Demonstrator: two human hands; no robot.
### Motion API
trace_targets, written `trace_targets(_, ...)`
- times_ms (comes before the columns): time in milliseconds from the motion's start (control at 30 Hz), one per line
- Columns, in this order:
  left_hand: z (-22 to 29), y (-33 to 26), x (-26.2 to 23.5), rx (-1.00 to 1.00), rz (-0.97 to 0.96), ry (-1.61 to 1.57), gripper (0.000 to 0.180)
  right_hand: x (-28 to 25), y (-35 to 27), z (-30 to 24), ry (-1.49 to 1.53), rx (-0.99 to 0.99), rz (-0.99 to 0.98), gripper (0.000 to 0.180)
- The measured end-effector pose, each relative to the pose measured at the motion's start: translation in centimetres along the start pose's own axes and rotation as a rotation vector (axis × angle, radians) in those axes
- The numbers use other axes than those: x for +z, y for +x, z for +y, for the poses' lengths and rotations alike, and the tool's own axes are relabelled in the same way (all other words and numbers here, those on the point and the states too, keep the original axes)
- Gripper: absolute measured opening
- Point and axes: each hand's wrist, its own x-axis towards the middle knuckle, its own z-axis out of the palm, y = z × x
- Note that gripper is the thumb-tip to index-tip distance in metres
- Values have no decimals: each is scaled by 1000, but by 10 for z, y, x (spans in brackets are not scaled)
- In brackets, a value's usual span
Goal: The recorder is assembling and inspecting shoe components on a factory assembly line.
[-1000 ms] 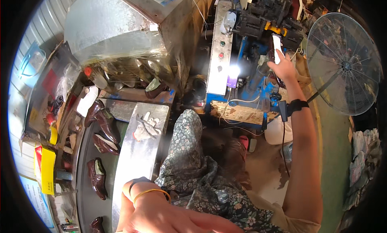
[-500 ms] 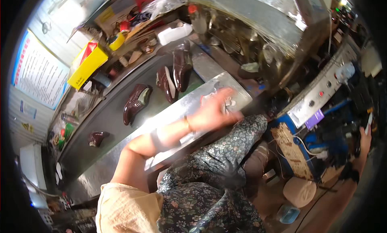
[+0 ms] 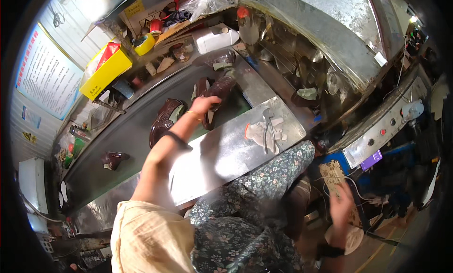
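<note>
My left hand (image 3: 205,106) is closed on a glossy dark-brown leather shoe (image 3: 222,86) over the dark belt; part of that shoe is hidden behind the hand. Close beside it lie another brown shoe (image 3: 200,86) and, farther back, one (image 3: 222,58) with a pale green lining. A brown shoe (image 3: 165,118) rests left of my wrist, and a smaller brown piece (image 3: 114,160) sits farther left. My right hand (image 3: 342,204) hangs low at the right by a worn wooden board (image 3: 332,174), its fingers smeared by motion. Metal pincers (image 3: 269,131) lie across a whitish work glove (image 3: 257,132) on the metal plate (image 3: 226,157).
Behind the belt a shelf bears a yellow box (image 3: 106,70), a yellow tape roll (image 3: 144,44) and a white plastic bottle (image 3: 216,39). A plastic-wrapped metal hood (image 3: 325,18) stands at the back right. A control panel (image 3: 377,138) with buttons is at the right.
My left hand has moved left and back from above the pincers and glove to a shoe, and gripped it. My right hand has come inward from the far right, away from a white, blade-like thing.
</note>
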Motion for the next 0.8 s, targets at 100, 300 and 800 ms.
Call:
trace_targets(100, 4, -100, -15, -37, -281, -575, 57, 91, -4, -39, 706, 203, -48, 24)
trace_targets(300, -57, -251, 103, -6, -1554, -1473, 67, 59, 105, -190, 697, -408, 150, 76)
trace_targets(800, 34, -257, 194, 436, -1044, -795, 78, -15, -25, -221, 48, -529, 39, 59)
